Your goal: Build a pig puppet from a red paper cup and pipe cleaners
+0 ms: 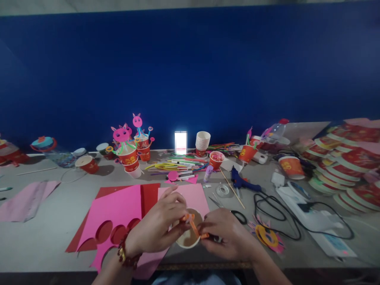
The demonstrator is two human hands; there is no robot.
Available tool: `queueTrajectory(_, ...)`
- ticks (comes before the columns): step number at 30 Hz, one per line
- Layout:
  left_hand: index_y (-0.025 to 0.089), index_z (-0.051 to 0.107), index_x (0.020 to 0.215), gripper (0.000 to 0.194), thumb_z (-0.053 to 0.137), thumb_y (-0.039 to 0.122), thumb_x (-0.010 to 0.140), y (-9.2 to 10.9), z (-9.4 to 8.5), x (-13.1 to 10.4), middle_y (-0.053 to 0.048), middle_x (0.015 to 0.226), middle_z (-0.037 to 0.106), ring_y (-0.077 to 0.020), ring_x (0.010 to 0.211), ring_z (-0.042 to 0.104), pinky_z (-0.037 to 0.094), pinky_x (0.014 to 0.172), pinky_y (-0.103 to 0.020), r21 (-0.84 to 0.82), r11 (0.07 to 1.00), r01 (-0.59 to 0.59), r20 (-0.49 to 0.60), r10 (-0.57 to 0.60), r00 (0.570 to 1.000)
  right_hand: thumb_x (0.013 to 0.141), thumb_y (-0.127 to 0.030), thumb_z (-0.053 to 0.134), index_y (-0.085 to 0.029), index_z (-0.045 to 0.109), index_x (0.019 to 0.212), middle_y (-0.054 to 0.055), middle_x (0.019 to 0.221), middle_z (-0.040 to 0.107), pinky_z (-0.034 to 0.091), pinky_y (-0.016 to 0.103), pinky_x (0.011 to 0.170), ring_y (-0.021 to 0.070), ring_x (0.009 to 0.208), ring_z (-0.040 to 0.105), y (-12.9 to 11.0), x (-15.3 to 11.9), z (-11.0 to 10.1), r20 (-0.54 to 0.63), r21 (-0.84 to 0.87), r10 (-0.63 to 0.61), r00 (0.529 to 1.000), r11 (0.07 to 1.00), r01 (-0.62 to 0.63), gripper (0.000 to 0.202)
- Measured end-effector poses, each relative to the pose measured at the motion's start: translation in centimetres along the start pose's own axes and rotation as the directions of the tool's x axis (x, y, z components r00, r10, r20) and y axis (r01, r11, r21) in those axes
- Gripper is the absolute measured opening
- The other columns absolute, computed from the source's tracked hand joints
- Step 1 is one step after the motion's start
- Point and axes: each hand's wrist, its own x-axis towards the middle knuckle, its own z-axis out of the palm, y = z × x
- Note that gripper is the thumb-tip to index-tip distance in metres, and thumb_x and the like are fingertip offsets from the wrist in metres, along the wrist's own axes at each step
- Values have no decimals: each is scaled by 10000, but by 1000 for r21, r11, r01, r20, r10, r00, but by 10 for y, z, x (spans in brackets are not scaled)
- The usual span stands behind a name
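My left hand (pixel 162 221), with a beaded bracelet at the wrist, pinches one end of a bent orange strip (pixel 194 229). The strip's other end is between the fingers of my right hand (pixel 227 233). Whether it is paper or a pipe cleaner I cannot tell. Below the strip and between my hands is an upright paper cup (pixel 187 242), its mouth facing me. Something dark shows under my right fingers, too hidden to name. Scissors (pixel 239 217) with black handles lie just beyond my right hand, partly covered by it.
Pink sheets (pixel 118 209) with round cut-outs lie left. Behind are pipe cleaners (pixel 178 164), a glue stick (pixel 208 173), tape (pixel 222 190) and decorated cups (pixel 127 156). At right are a blue glue gun (pixel 245 182), its looping cord, a power strip (pixel 314 221) and stacked red items (pixel 347 158).
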Motion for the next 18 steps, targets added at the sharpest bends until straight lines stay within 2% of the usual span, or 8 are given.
queueTrajectory(6, 209, 560, 861, 109, 521, 131, 927, 0, -2, -1, -13, 839, 595, -192, 965, 554, 253, 1193, -512, -35, 998, -51, 18, 52, 998, 973, -274, 484, -214, 654, 721, 21, 607, 667, 327, 286, 565, 146, 555, 574, -3, 0, -1, 7, 20, -16, 1000, 1000, 16, 310)
queueTrajectory(13, 221, 603, 876, 95, 603, 129, 899, -4, 1, -2, -4, 870, 633, -184, 1014, 592, 168, 1223, -521, -57, 998, -3, 3, 3, 1000, 986, -302, 471, -214, 635, 681, 14, 585, 640, 308, 297, 556, 147, 542, 556, -2, 0, -1, 3, -12, -10, 1000, 1000, 10, 357)
queueTrajectory(18, 220, 630, 905, 77, 595, 156, 927, -7, 1, -1, -21, 899, 657, -195, 1028, 591, 205, 1208, -522, -89, 996, -27, -38, 23, 999, 988, -287, 461, -213, 646, 716, 12, 585, 627, 310, 294, 563, 150, 553, 551, 1, 3, -1, -12, -59, -24, 1000, 998, 24, 336)
